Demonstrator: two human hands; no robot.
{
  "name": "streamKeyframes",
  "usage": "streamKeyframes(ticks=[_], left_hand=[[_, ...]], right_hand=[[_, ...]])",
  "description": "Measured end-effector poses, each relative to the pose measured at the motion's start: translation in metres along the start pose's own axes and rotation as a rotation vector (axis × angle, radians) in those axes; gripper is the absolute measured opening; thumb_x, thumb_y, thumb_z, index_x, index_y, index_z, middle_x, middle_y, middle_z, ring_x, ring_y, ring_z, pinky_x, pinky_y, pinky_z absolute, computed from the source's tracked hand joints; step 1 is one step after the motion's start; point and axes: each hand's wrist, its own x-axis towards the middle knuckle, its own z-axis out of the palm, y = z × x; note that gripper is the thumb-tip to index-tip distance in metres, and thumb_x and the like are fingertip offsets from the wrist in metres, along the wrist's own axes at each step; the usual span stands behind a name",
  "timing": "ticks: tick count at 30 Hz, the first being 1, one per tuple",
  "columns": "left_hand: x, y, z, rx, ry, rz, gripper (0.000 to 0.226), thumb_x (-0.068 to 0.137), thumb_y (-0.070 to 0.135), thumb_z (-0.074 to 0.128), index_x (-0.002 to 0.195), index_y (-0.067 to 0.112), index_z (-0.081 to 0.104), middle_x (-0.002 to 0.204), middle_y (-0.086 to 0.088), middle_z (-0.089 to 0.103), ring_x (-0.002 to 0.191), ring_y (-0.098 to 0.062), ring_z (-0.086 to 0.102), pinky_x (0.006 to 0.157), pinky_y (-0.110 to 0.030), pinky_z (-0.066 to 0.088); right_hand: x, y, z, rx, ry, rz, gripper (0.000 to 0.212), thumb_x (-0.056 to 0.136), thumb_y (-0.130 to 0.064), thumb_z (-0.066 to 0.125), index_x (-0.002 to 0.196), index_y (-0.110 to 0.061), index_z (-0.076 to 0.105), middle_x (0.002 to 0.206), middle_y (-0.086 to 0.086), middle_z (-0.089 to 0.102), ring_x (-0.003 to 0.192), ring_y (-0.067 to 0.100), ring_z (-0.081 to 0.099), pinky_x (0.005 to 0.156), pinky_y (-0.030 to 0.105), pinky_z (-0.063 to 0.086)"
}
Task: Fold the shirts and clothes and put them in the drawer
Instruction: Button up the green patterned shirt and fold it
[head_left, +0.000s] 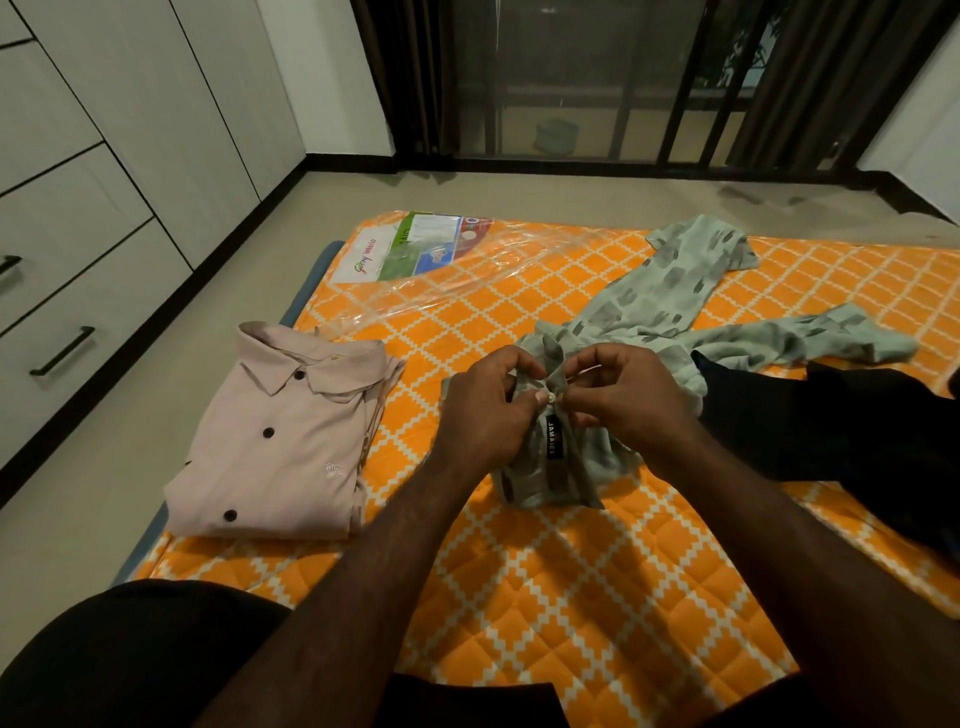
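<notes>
The green shirt (675, 291) is spread unfolded across the far right of the mattress (571, 597), its collar end gathered toward the near middle; that collar end is held up between both hands, just above the quilted orange cover. The left hand (483, 415) is curled round the placket from the left, its thumb and forefinger pinched on the cloth beside a small white button (551, 397); the right hand (623, 400) is curled in from the right, its fingertips pinched on the opposite edge of the cloth at the same button; whether the button is through its hole cannot be told. A black label (552, 438) reading JAMAICA is seen just below the button, running down the placket; the bunched cloth beneath it is touching the mattress.

A pink shirt (280, 441) with dark buttons is laid folded, collar away from the person, at the left edge of the mattress, well apart from the hands. A dark garment (841, 431) is heaped at the right, overlapping a green sleeve. A clear plastic wrap (457, 270) with a printed sheet inside is seen across the far left corner. Drawers (67, 291) with dark handles are set in the cabinet wall at the left, across a strip of floor; all are seen closed.
</notes>
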Motion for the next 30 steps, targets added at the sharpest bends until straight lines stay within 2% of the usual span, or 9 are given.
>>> streamKeyframes(ticks=[5, 8, 12, 14, 17, 22, 26, 28, 30], left_hand=[[0.0002, -0.0028, 0.0016, 0.030, 0.019, 0.020, 0.017, 0.087, 0.022, 0.078, 0.098, 0.026, 0.066, 0.071, 0.009, 0.068, 0.055, -0.002, 0.060, 0.049, -0.019, 0.044], [-0.0004, -0.0044, 0.0018, 0.052, 0.065, 0.036, 0.018, 0.086, 0.020, 0.078, 0.096, 0.025, 0.064, 0.058, 0.005, 0.059, 0.044, -0.006, 0.049, 0.042, -0.016, 0.033], [-0.0009, -0.0072, 0.0030, 0.052, 0.072, 0.053, 0.020, 0.086, 0.019, 0.076, 0.096, 0.026, 0.061, 0.057, 0.000, 0.061, 0.043, -0.011, 0.048, 0.041, -0.023, 0.034], [-0.0011, -0.0079, 0.0032, 0.041, 0.060, 0.058, 0.020, 0.086, 0.020, 0.076, 0.097, 0.027, 0.059, 0.056, 0.000, 0.060, 0.043, -0.013, 0.049, 0.042, -0.027, 0.036], [-0.0020, -0.0074, 0.0036, 0.039, 0.058, 0.061, 0.021, 0.087, 0.020, 0.076, 0.097, 0.026, 0.059, 0.055, 0.002, 0.057, 0.042, -0.009, 0.046, 0.042, -0.024, 0.034], [-0.0014, -0.0058, 0.0041, 0.033, 0.082, 0.039, 0.020, 0.087, 0.017, 0.074, 0.097, 0.025, 0.058, 0.058, -0.001, 0.060, 0.047, -0.018, 0.054, 0.043, -0.034, 0.041], [-0.0009, -0.0064, 0.0028, 0.029, 0.048, 0.016, 0.016, 0.089, 0.016, 0.072, 0.097, 0.024, 0.060, 0.068, 0.000, 0.065, 0.054, -0.019, 0.060, 0.049, -0.038, 0.046], [-0.0007, -0.0070, 0.0035, 0.017, 0.014, 0.003, 0.014, 0.092, 0.017, 0.069, 0.099, 0.024, 0.059, 0.070, 0.002, 0.066, 0.053, -0.015, 0.059, 0.047, -0.037, 0.045], [-0.0008, -0.0065, 0.0040, 0.005, -0.012, -0.003, 0.012, 0.095, 0.016, 0.067, 0.102, 0.023, 0.059, 0.064, 0.006, 0.060, 0.047, -0.006, 0.052, 0.045, -0.026, 0.037]], right_hand=[[0.0004, 0.0014, 0.0001, -0.047, 0.016, -0.047, 0.023, 0.081, 0.008, 0.076, 0.096, -0.007, 0.069, 0.079, 0.018, 0.074, 0.066, 0.029, 0.071, 0.058, 0.030, 0.057], [0.0022, 0.0044, 0.0016, -0.075, 0.037, -0.069, 0.027, 0.078, 0.006, 0.079, 0.097, -0.010, 0.068, 0.077, 0.011, 0.076, 0.070, 0.031, 0.075, 0.065, 0.041, 0.062], [0.0027, 0.0073, 0.0044, -0.086, 0.025, -0.070, 0.029, 0.079, 0.004, 0.080, 0.099, -0.013, 0.067, 0.079, 0.010, 0.077, 0.074, 0.029, 0.076, 0.073, 0.053, 0.063], [0.0027, 0.0077, 0.0042, -0.067, 0.022, -0.065, 0.030, 0.080, 0.005, 0.079, 0.100, -0.013, 0.067, 0.080, 0.010, 0.077, 0.075, 0.030, 0.076, 0.075, 0.055, 0.062], [0.0018, 0.0068, 0.0037, -0.055, 0.019, -0.062, 0.031, 0.081, 0.005, 0.078, 0.103, -0.013, 0.066, 0.081, 0.010, 0.077, 0.076, 0.029, 0.076, 0.077, 0.056, 0.062], [-0.0010, 0.0043, 0.0064, -0.050, -0.012, -0.099, 0.037, 0.077, -0.002, 0.087, 0.104, -0.015, 0.066, 0.086, 0.007, 0.078, 0.083, 0.019, 0.077, 0.079, 0.047, 0.064], [-0.0017, 0.0059, 0.0079, -0.245, 0.017, -0.261, 0.034, 0.074, -0.008, 0.090, 0.098, -0.017, 0.068, 0.084, -0.003, 0.078, 0.082, 0.004, 0.075, 0.075, 0.035, 0.064], [-0.0024, 0.0071, 0.0074, -0.312, 0.035, -0.329, 0.031, 0.076, -0.010, 0.090, 0.098, -0.017, 0.069, 0.085, -0.006, 0.077, 0.081, 0.000, 0.074, 0.073, 0.030, 0.063], [-0.0028, 0.0084, 0.0066, -0.369, 0.049, -0.375, 0.028, 0.077, -0.011, 0.089, 0.097, -0.017, 0.070, 0.086, -0.007, 0.077, 0.081, -0.003, 0.073, 0.073, 0.026, 0.062]])
